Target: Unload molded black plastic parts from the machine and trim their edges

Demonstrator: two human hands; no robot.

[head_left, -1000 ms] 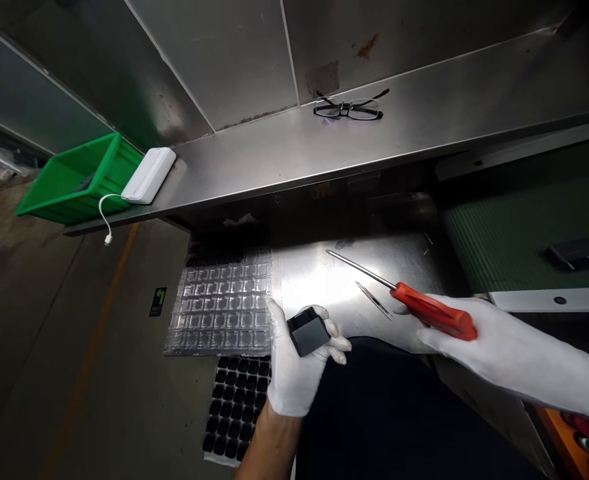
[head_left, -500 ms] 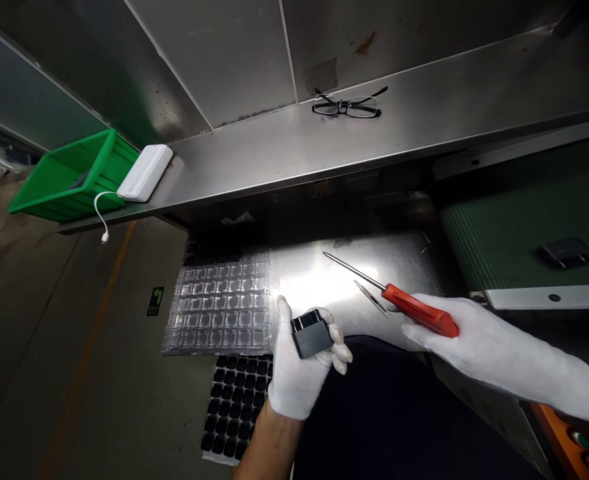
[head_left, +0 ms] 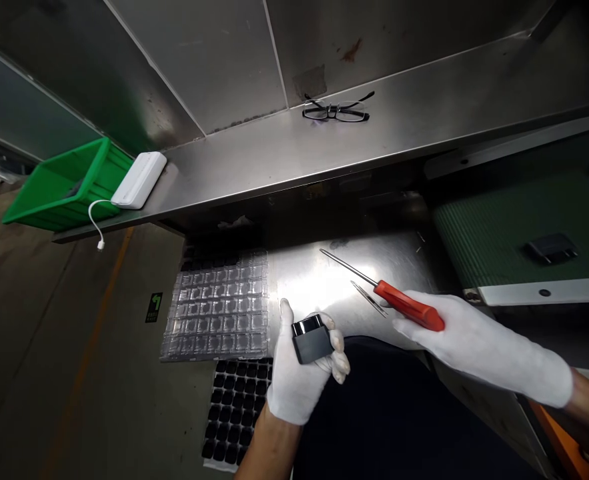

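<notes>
In my gloved left hand [head_left: 297,380] lies a small dark grey box-shaped part [head_left: 313,341] with a glossy black end, its fingers curled round the right side and the thumb raised apart on the left. My gloved right hand [head_left: 449,327] grips a screwdriver by its red handle [head_left: 409,305]; the metal shaft [head_left: 347,264] points up and left over the bench. A pair of metal tweezers [head_left: 368,299] lies on the steel surface just below the shaft. The screwdriver tip is apart from the grey part.
A clear compartment tray [head_left: 219,310] lies left of my hands, with a black-celled tray [head_left: 234,407] below it. On the steel shelf [head_left: 244,157] sit eyeglasses [head_left: 335,112], a white device with a cable [head_left: 140,180] and a green bin [head_left: 64,180]. At right, a dark part [head_left: 551,248] rests on a green belt [head_left: 494,220].
The view has shifted slightly. My right hand and the screwdriver have moved a little to the left, and the grey part in my left hand is turned slightly.
</notes>
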